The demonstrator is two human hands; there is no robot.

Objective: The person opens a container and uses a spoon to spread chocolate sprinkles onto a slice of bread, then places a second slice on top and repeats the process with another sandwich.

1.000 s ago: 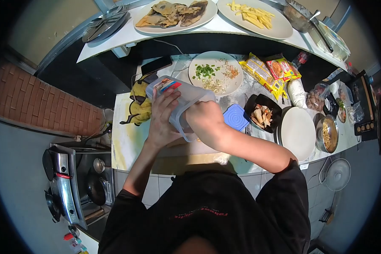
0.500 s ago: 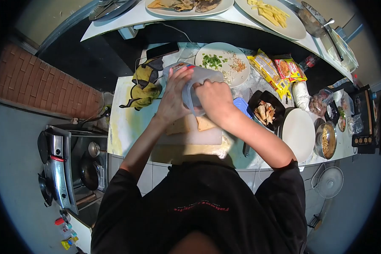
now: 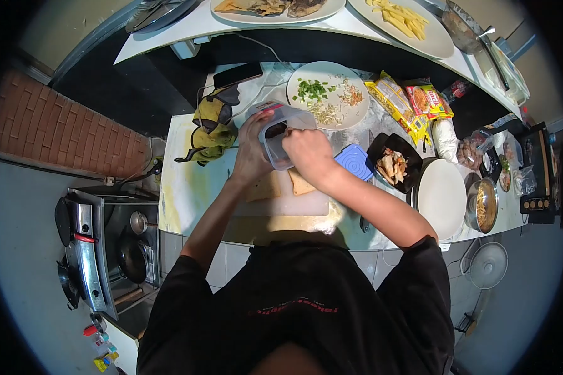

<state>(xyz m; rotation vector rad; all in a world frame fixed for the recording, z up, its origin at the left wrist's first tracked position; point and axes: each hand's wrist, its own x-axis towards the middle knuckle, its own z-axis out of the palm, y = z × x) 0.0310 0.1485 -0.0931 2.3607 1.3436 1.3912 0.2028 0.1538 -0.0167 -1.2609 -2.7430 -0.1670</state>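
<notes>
My left hand [image 3: 254, 147] is wrapped around the side of a clear plastic container [image 3: 281, 159], which is tilted so its mouth faces me. Something dark shows inside it. At the mouth, my right hand [image 3: 309, 150] has its fingers closed, and whatever they grip is hidden. Below the container, two bread slices, one on the left [image 3: 264, 188] and one on the right [image 3: 301, 183], lie on a white cutting board [image 3: 294, 207]. A blue lid [image 3: 355, 162] rests beside my right forearm.
Behind stands a white plate [image 3: 298, 116] with chopped green onion and shredded bits. Green-black cloths [image 3: 213, 134] and a phone [image 3: 238, 75] lie left. Right are a black bowl [image 3: 381, 147] of cooked meat pieces, seasoning packets [image 3: 397, 109] and a white round plate [image 3: 441, 200].
The container has tipped further, its mouth now turned more toward me. My right hand has shifted slightly left and down, and the blue lid shows more fully.
</notes>
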